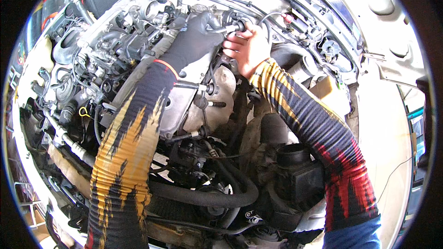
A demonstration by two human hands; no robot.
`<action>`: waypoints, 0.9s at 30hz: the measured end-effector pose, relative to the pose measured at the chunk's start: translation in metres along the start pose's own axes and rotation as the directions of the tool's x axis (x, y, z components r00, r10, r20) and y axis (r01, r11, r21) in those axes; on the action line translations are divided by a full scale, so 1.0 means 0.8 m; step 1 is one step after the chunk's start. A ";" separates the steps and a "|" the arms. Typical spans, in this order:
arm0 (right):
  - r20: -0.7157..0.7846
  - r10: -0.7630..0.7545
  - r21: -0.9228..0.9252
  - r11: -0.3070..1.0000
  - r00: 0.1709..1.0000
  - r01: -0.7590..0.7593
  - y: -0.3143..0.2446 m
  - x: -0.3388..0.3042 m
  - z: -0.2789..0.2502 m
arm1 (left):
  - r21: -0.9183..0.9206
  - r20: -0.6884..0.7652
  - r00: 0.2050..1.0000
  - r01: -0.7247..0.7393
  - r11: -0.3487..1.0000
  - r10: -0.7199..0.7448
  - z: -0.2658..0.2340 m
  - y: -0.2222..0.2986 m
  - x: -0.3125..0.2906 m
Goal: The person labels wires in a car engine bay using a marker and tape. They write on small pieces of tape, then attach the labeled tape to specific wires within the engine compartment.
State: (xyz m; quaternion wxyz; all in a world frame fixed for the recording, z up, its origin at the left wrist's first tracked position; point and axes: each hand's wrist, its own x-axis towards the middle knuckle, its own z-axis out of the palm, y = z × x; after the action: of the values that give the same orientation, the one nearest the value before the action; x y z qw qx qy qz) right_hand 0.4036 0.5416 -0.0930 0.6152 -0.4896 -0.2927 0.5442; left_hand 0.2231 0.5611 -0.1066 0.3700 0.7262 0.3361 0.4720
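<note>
My left hand (196, 39), in a dark glove, is closed at the back end of the engine's valve cover (180, 106). My bare right hand (247, 48) is closed opposite it, fingers curled inward. Between the hands is a spark plug lead (229, 29) with a pale shaft and a round black end. The gloved fingers meet its pale part, and my right thumb and fingers are around the black end. Some fingertips of the left hand are hidden. Similar leads with black rubber ends (211, 88) stick out from the cover nearer to me.
An intake manifold (99, 34) with hoses and wiring fills the left side. A yellow dipstick ring (84, 112) stands below it. In front lie a thick black hose (203, 196) and a black air box (297, 180). A pale fender (392, 157) borders the right.
</note>
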 end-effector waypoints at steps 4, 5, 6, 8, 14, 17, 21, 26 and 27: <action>0.174 -0.733 -0.510 0.503 0.657 0.697 -0.035 0.010 -0.006 | 0.170 0.067 0.986 -0.159 0.973 0.149 0.002 0.001 -0.006; 0.358 -0.609 -0.553 0.473 0.708 0.686 -0.049 0.015 -0.012 | 0.211 0.100 0.983 -0.175 0.962 0.156 0.003 0.001 -0.007; 0.549 -0.449 -0.488 0.512 0.704 0.707 -0.065 0.020 -0.019 | 0.260 0.085 0.990 -0.133 0.957 0.115 0.004 0.001 -0.009; 0.716 -0.153 -0.467 0.620 0.681 0.631 -0.077 0.026 -0.026 | 0.316 0.068 0.992 -0.119 0.941 0.102 0.004 -0.001 -0.011; 0.756 0.069 -0.537 0.634 0.651 0.557 -0.068 0.025 -0.035 | 0.321 0.117 0.980 -0.188 0.928 0.158 0.002 -0.002 -0.005; 0.776 0.021 -0.443 0.729 0.630 0.522 -0.069 0.028 -0.036 | 0.277 0.119 0.993 -0.031 0.960 -0.002 -0.001 0.010 -0.008; 0.813 0.020 -0.410 0.728 0.582 0.549 -0.072 0.033 -0.037 | 0.228 0.058 0.994 0.076 0.971 -0.091 -0.006 0.030 -0.017; 0.819 0.047 -0.409 0.748 0.572 0.523 -0.071 0.033 -0.039 | 0.210 0.048 0.998 0.020 0.978 -0.031 -0.009 0.028 -0.012; 0.815 0.025 -0.389 0.763 0.578 0.516 -0.072 0.033 -0.039 | 0.183 0.050 0.999 -0.024 0.983 0.015 -0.009 0.024 -0.010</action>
State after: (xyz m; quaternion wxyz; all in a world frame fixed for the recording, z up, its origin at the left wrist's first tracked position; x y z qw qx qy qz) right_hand 0.4597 0.5617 -0.0554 0.3127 -0.3189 -0.7525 0.4840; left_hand 0.2164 0.5466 -0.0915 0.3046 0.7718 0.3619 0.4249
